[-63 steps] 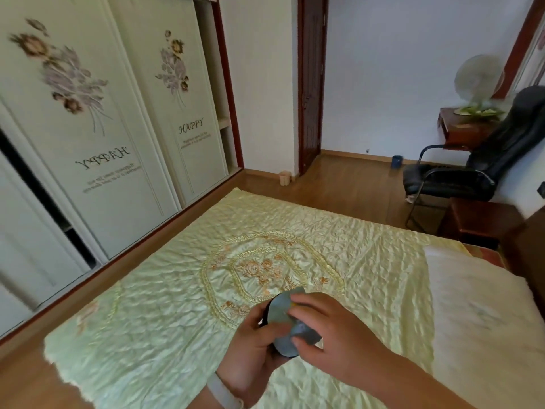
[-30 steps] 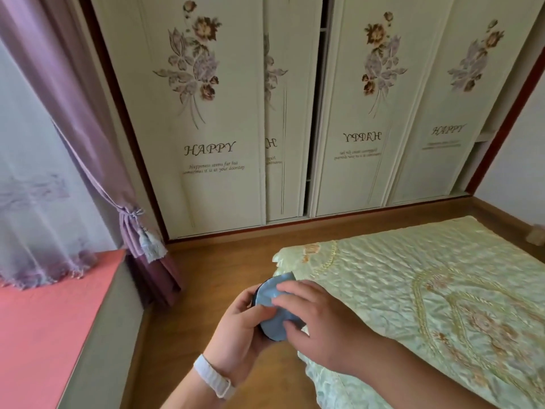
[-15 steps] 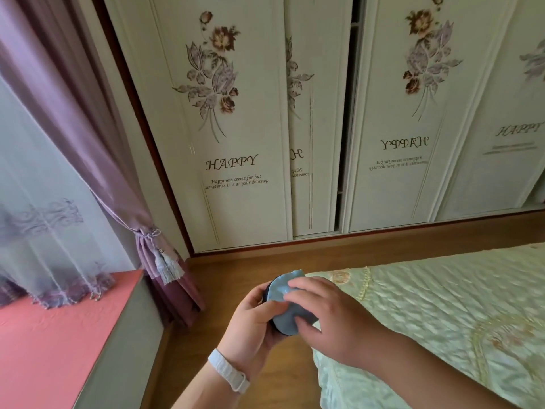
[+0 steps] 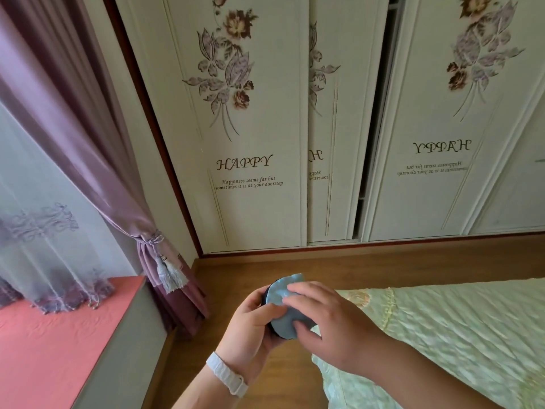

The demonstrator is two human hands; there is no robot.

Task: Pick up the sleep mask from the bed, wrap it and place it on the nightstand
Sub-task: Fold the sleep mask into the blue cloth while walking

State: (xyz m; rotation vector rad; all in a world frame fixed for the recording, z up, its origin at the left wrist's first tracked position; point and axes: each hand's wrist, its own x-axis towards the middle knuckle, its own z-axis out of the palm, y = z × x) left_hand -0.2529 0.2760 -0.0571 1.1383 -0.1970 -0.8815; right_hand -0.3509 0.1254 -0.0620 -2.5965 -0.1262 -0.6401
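Observation:
The sleep mask (image 4: 282, 294) is folded into a small round bundle, pale blue on the face toward me with a dark edge behind. Both hands hold it in the air over the wooden floor, just off the bed's corner. My left hand (image 4: 250, 326) cups it from the left and below, with a white band on that wrist. My right hand (image 4: 330, 329) covers its right side, fingers pressed on the blue face. No nightstand shows in this view.
The bed (image 4: 460, 329) with a pale green quilted cover fills the lower right. Sliding wardrobe doors (image 4: 256, 137) with flower prints stand ahead. A purple curtain (image 4: 97, 160) hangs at left above a coral window ledge (image 4: 44, 346). Wooden floor (image 4: 265, 267) runs between.
The view has swung left from the bed and far doorway to the wardrobe and window corner. Both hands keep the same hold on the folded mask throughout.

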